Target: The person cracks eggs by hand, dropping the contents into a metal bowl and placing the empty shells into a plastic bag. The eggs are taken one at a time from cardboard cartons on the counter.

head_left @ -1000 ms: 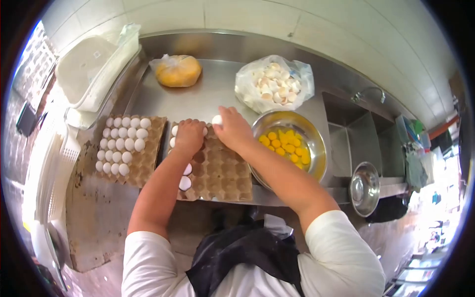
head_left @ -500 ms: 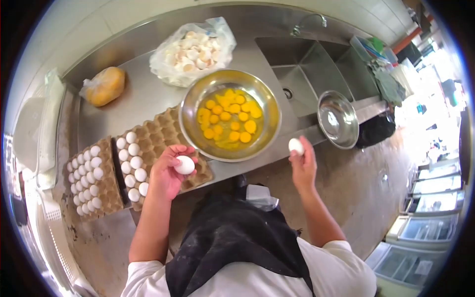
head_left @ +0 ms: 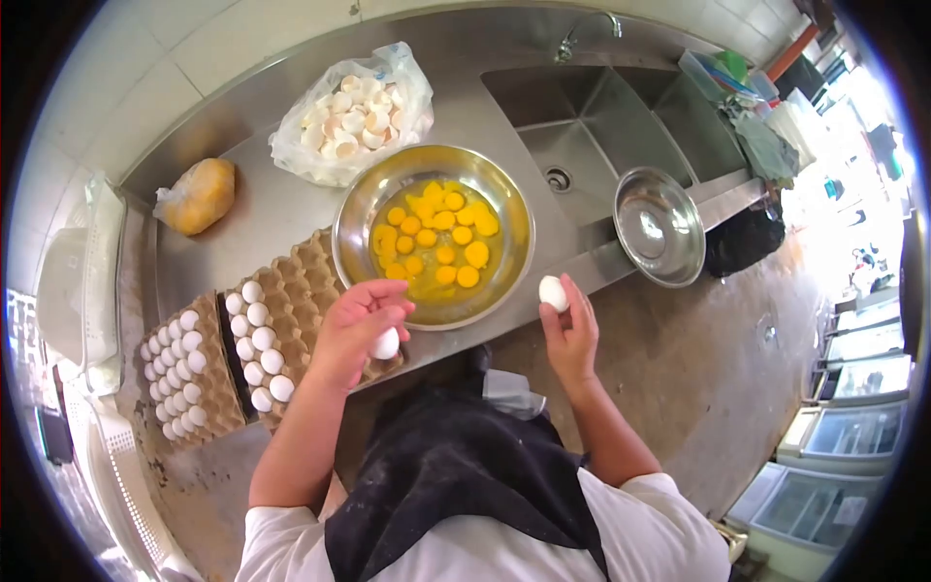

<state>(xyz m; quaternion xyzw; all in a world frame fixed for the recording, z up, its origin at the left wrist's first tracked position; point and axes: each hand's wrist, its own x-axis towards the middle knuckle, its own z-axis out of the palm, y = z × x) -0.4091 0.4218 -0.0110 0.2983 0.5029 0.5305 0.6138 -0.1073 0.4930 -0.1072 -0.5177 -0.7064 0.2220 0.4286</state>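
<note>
A white egg sits in my left hand, partly hidden by the fingers, just off the near left rim of a large metal bowl. Many broken-out eggs with yellow yolks lie in that bowl. My right hand pinches another white egg between thumb and fingers, to the right of the bowl and apart from it. Beside the bowl on the left is a cardboard egg tray with white eggs along its left side.
A second egg tray full of eggs stands further left. Behind the bowl is a plastic bag of eggshells. A tied bag with orange-yellow contents lies at the back left. On the right are a double sink and a smaller metal bowl.
Both eggs stay held. My left hand has moved right and turned, hiding more of its egg. My right hand has come left, nearer the bowl. The camera view has shifted slightly.
</note>
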